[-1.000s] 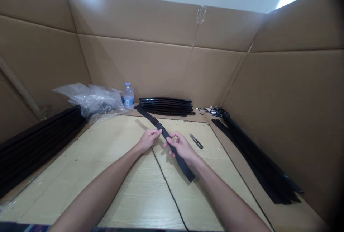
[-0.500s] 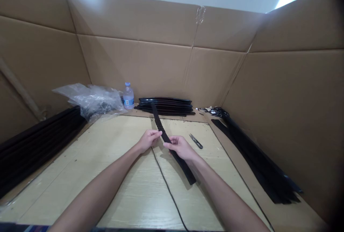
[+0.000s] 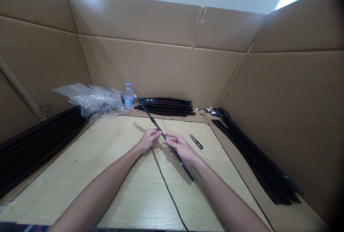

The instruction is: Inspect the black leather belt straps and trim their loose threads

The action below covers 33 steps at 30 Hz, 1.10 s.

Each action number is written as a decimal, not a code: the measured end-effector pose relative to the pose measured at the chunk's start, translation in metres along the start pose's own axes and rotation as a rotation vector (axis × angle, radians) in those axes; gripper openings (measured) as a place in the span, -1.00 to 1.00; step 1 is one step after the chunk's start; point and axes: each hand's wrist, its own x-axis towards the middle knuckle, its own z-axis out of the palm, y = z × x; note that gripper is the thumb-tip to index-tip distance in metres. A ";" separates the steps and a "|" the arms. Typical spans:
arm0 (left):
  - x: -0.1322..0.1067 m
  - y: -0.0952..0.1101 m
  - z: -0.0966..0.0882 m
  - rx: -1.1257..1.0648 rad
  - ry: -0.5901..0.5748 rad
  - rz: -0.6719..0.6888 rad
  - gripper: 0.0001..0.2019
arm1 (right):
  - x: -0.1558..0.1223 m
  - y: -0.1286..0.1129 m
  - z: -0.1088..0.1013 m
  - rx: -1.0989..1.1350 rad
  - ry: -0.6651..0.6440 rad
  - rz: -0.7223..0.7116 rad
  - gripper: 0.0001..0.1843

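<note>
"How does the grip look?"
"Left hand (image 3: 148,141) pinches a black strip (image 3: 163,137) mid-length above the pale tabletop (image 3: 131,199); right hand (image 3: 182,148), index finger (image 3: 172,135) extended, holds it lower, both forearms (image 3: 104,185) angled inward"

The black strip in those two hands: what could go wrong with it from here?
The dark coils around the black strip sit right by the left hand, so they might loosen if its pinch slackens.

The loose cord trails down the table to its near edge, where it could perhaps snag.

The scissors lie just beyond the right hand, which might bump them if it swings outward.
</note>
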 end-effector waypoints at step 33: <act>-0.001 0.002 0.001 0.020 -0.023 -0.009 -0.59 | 0.002 -0.001 0.000 0.052 -0.035 -0.004 -0.64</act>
